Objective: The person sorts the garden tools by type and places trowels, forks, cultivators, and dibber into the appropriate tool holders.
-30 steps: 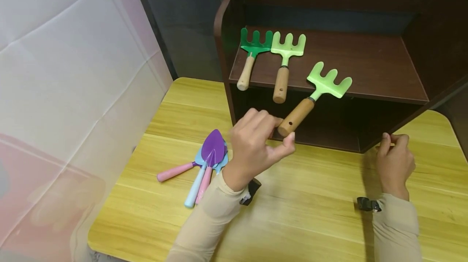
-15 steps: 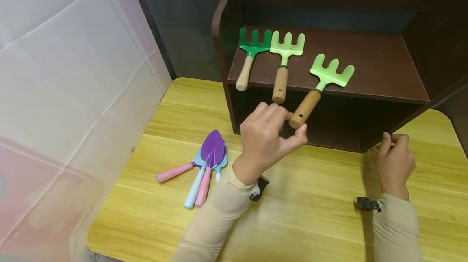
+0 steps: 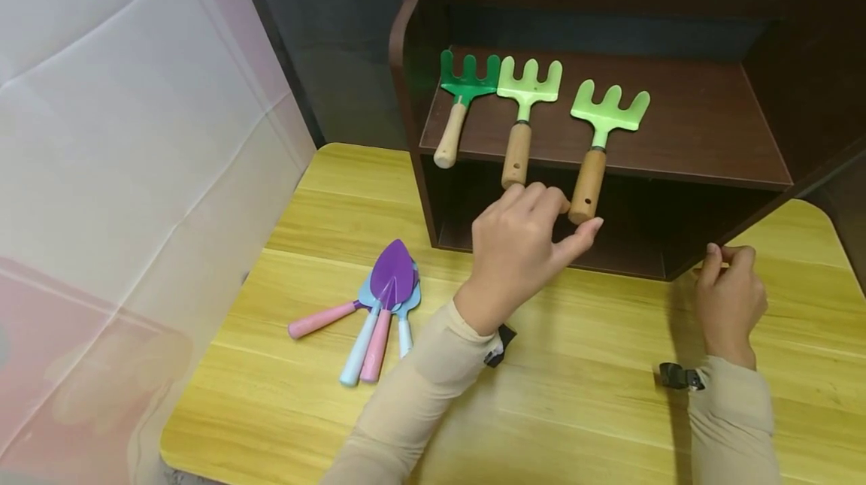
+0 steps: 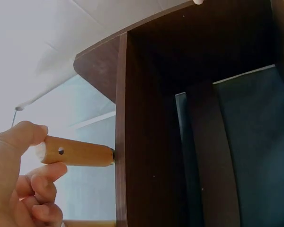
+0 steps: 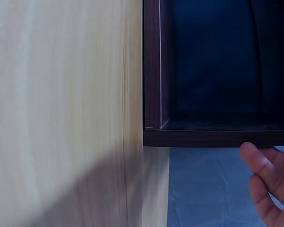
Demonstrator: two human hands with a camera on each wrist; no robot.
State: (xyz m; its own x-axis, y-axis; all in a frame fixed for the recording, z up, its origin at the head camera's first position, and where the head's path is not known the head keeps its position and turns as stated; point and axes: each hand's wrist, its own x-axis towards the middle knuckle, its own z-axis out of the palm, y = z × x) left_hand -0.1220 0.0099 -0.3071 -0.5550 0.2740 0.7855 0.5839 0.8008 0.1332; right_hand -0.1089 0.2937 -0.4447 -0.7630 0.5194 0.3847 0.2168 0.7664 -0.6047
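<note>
My left hand (image 3: 517,252) pinches the end of the wooden handle of a light green hand rake (image 3: 588,177) between thumb and fingers. The rake's three-pronged head lies over the upper board of a dark brown shelf unit (image 3: 690,113), its handle jutting past the front edge. In the left wrist view, the handle (image 4: 80,152) shows a hole near its held end. To its left lie another light green hand rake (image 3: 519,150) and a dark green hand rake (image 3: 452,131). My right hand (image 3: 732,301), fingers loosely curled, has its fingertips at the unit's right side panel (image 5: 217,138).
On the left of the wooden table (image 3: 588,380), several small trowels lie in a pile, a purple trowel (image 3: 392,274) on top. Pink handles (image 3: 321,319) and pale blue ones fan out toward the near side. A pale curtain (image 3: 135,131) hangs at the left.
My left hand has moved right and toward the shelf with the hand rake, whose handle has swung from slanting to nearly straight. The right hand keeps its place.
</note>
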